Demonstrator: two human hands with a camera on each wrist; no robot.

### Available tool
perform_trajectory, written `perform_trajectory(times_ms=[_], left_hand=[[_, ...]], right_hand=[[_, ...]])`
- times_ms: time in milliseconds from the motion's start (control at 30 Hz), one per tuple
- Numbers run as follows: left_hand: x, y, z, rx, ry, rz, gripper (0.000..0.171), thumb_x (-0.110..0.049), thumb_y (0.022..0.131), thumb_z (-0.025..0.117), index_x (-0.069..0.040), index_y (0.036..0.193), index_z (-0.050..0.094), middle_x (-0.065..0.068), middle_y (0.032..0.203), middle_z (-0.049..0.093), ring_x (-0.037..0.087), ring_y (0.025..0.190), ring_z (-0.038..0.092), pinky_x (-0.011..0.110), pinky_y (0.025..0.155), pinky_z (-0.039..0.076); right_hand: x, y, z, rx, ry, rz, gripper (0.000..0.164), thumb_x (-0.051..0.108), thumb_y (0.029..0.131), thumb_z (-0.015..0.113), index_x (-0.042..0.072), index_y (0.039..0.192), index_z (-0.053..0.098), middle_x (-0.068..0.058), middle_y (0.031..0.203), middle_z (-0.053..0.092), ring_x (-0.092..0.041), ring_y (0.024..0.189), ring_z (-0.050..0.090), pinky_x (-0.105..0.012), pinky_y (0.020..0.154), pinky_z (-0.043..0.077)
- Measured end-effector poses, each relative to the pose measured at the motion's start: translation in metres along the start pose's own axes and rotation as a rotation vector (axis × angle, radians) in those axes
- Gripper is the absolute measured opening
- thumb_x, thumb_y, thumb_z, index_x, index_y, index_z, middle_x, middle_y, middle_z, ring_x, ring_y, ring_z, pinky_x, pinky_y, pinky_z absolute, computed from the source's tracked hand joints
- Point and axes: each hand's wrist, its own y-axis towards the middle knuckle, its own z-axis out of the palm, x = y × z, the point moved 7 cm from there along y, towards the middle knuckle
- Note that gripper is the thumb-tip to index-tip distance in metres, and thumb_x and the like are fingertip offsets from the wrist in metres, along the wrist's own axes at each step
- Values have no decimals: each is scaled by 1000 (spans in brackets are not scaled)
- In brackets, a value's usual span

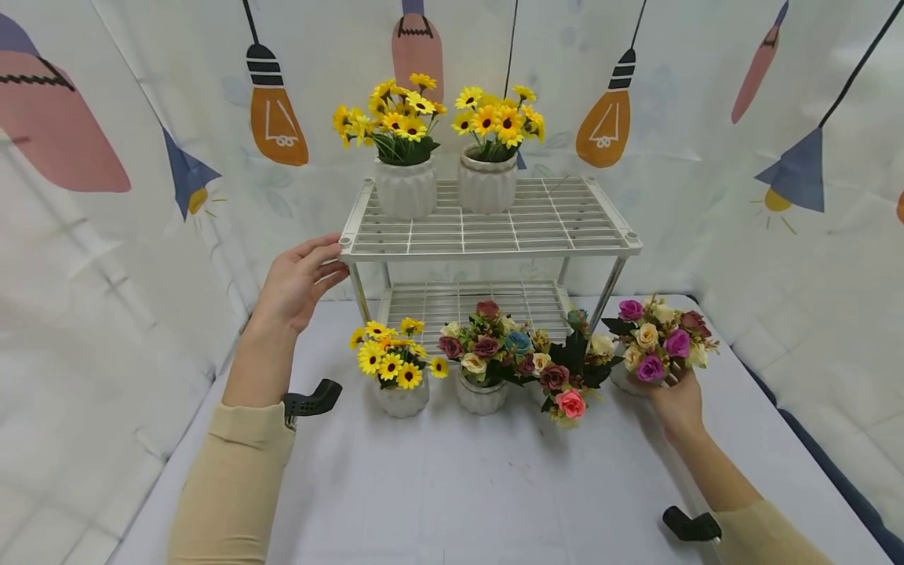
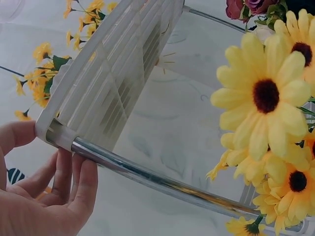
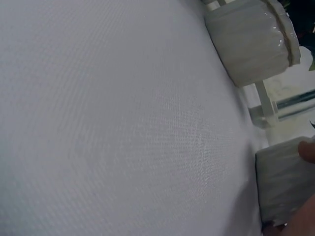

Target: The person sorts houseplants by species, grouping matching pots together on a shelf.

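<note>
The left hand (image 1: 300, 278) reached forward, fingers nearly straight, touching the white rack's (image 1: 487, 227) front-left corner. The right hand (image 1: 676, 400) gripped the rose pot (image 1: 658, 341), which stood on the table (image 1: 452, 486) beside the rack.

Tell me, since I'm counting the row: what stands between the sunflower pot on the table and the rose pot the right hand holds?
In the head view, two pots: a mixed rose pot and a dark-leaved bouquet.
</note>
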Motion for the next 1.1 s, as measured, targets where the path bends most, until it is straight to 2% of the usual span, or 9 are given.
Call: perform_trajectory(times_ms=[133, 300, 367, 467, 533, 600, 800, 900, 1100], left_hand=[[1, 1, 1, 3, 6, -3, 57, -26, 100, 71, 4, 145, 53, 5, 122, 66, 20, 107, 62, 26, 95, 52], [2, 1, 1, -3, 16, 3, 57, -26, 100, 71, 4, 145, 53, 7, 125, 65, 20, 107, 63, 25, 95, 53], [2, 1, 1, -3, 19, 7, 57, -26, 100, 71, 4, 145, 53, 10, 128, 64, 20, 107, 63, 25, 95, 53], [1, 1, 2, 1, 23, 7, 56, -26, 101, 70, 4, 145, 53, 13, 132, 62, 20, 108, 62, 26, 95, 53], [1, 0, 2, 3, 29, 3, 56, -26, 101, 70, 3, 146, 53, 12, 132, 62, 20, 109, 62, 27, 97, 52], [1, 0, 1, 1, 35, -1, 56, -27, 102, 69, 2, 147, 52, 10, 131, 62, 20, 109, 62, 28, 98, 51], [1, -1, 0, -8, 44, -7, 56, -27, 102, 69, 1, 147, 53, 5, 125, 64, 20, 109, 62, 29, 100, 50], [1, -1, 0, -9, 45, -4, 56, -27, 102, 69, 1, 147, 53, 5, 124, 65, 19, 109, 62, 29, 100, 50], [-1, -2, 1, -4, 37, 4, 55, -26, 102, 68, 2, 147, 52, 6, 125, 64, 19, 109, 62, 28, 99, 50]], right_hand=[[1, -1, -3, -35, -36, -10, 103, 18, 90, 82, -1, 162, 11, -25, 163, 25, -42, 145, 31, -51, 115, 37], [2, -3, -5, -93, -73, -23, 101, 18, 88, 84, -2, 160, 18, -27, 158, 32, -43, 142, 36, -52, 114, 38], [2, -5, -7, -107, -82, -20, 99, 21, 88, 83, -3, 160, 19, -27, 157, 34, -42, 139, 39, -47, 110, 42], [0, -9, -10, -137, -88, -5, 97, 27, 89, 82, -1, 159, 20, -26, 154, 37, -38, 133, 43, -32, 96, 50], [0, -11, -13, -167, -81, -2, 95, 30, 90, 81, 0, 159, 23, -23, 151, 40, -32, 128, 45, -22, 85, 48], [1, -12, -16, -201, -81, -11, 92, 32, 89, 81, 0, 157, 27, -22, 148, 42, -29, 123, 46, -18, 80, 46], [12, -15, -24, -256, -97, -65, 88, 32, 89, 81, -1, 154, 32, -20, 143, 45, -28, 122, 46, -25, 87, 45], [23, -19, -27, -274, -82, -96, 89, 33, 89, 81, 3, 156, 31, -16, 142, 45, -26, 124, 44, -28, 93, 45], [55, -31, -34, -367, -27, -237, 82, 25, 88, 82, 9, 154, 37, -4, 133, 48, -9, 112, 45, -24, 95, 46]])
